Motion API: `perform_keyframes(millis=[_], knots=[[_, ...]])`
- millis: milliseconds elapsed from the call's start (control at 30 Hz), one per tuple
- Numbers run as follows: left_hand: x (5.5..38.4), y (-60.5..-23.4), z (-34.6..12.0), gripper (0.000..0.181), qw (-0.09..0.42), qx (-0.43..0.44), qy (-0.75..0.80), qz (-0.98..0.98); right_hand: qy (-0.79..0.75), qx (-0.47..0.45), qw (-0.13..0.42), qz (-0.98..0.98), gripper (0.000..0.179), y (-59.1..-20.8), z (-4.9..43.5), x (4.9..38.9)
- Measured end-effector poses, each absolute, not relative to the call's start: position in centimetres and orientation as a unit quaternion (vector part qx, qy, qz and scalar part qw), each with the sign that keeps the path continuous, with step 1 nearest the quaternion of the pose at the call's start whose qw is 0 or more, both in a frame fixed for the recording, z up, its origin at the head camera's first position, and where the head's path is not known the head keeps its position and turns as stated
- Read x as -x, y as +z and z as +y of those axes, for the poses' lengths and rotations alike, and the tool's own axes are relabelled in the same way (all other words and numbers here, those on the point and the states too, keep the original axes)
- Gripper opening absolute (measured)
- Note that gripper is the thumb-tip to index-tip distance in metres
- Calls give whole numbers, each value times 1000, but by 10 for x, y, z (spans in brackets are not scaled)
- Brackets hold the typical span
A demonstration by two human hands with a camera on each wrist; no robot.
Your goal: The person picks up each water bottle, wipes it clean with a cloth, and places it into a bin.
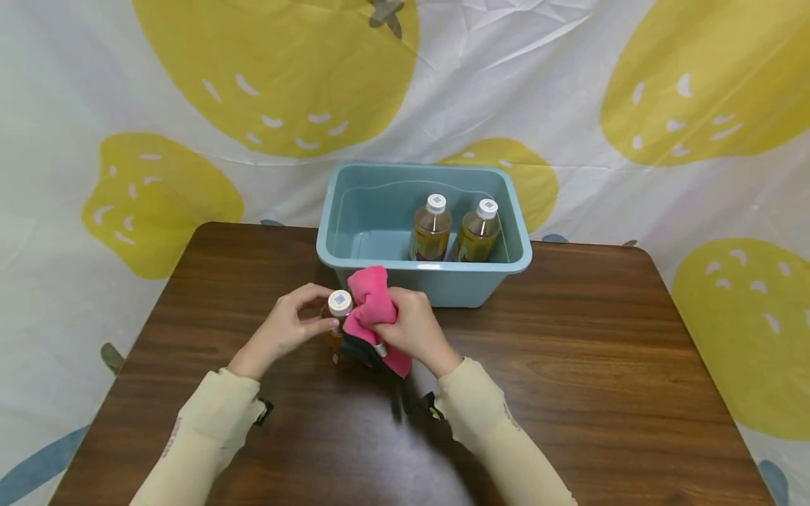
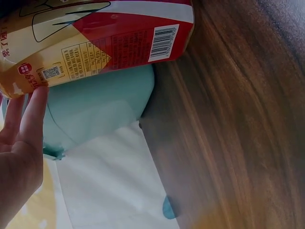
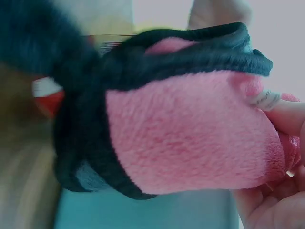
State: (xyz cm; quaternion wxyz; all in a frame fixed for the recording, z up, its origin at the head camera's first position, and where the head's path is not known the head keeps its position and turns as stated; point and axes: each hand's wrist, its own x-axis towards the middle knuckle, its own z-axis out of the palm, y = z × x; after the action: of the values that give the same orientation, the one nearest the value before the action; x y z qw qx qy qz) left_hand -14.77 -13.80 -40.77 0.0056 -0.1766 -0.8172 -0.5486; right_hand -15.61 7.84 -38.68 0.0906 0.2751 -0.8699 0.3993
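My left hand [image 1: 287, 325] holds a drink bottle [image 1: 340, 303] around its upper part, just below the white cap. In the left wrist view the bottle's label [image 2: 124, 43] shows red and yellow with a barcode, and the fingers [image 2: 34, 114] rest along its side. A bunched pink towel [image 1: 373, 302] with dark edging is gripped by my right hand [image 1: 414, 327], right up against the bottle's right side. Seen from the right wrist, the fuzzy towel [image 3: 190, 133] covers much of the bottle, with its dark edge hanging loose.
Behind the hands stands a light blue plastic bin [image 1: 436, 284]. Inside its right half are two upright capped bottles [image 1: 432, 232]. The dark wood table [image 1: 569, 365] backs onto a hanging white cloth with yellow fruit prints [image 1: 278, 70].
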Motion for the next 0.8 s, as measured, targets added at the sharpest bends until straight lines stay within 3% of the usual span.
perform_keyframes(millis=[300, 567, 800], knots=[[147, -405, -141, 33, 7, 181, -535, -825, 375, -270, 55, -885, 18, -370, 67, 157], [147, -405, -139, 34, 8, 177, -544, -820, 397, -242, 67, -883, 17, -394, 75, 149], [145, -407, -138, 34, 26, 177, -518, -837, 387, -206, 37, -898, 18, -435, 79, 139]])
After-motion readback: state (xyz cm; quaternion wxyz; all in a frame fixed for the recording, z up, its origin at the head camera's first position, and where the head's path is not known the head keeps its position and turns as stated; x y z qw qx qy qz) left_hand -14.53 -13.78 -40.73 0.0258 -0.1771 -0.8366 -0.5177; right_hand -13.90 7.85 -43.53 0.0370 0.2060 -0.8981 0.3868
